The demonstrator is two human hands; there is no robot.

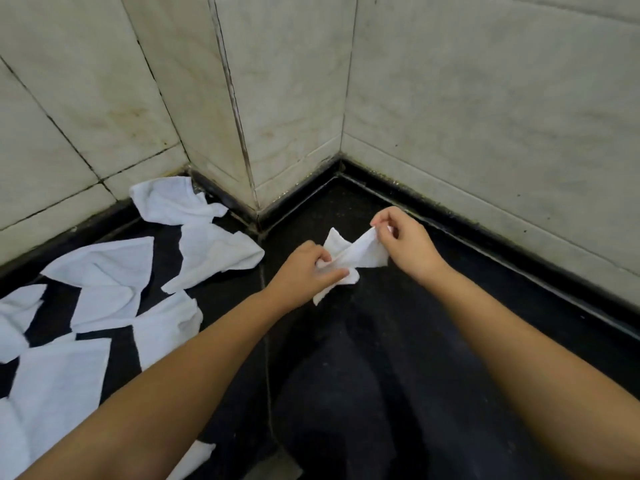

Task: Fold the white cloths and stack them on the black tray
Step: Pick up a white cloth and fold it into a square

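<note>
White loose cloths point(100, 271) beside hands

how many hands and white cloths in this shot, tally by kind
hands: 2, left hand and right hand
held white cloth, pinched by both hands: 1
loose white cloths lying to the left: at least 7; they overlap, so the exact count is unclear
total: at least 10

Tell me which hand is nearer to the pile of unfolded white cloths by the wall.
Left. The left hand grips the held cloth just right of the pile of unfolded cloths; the right hand pinches the same cloth's far end, farther from the pile.
</note>
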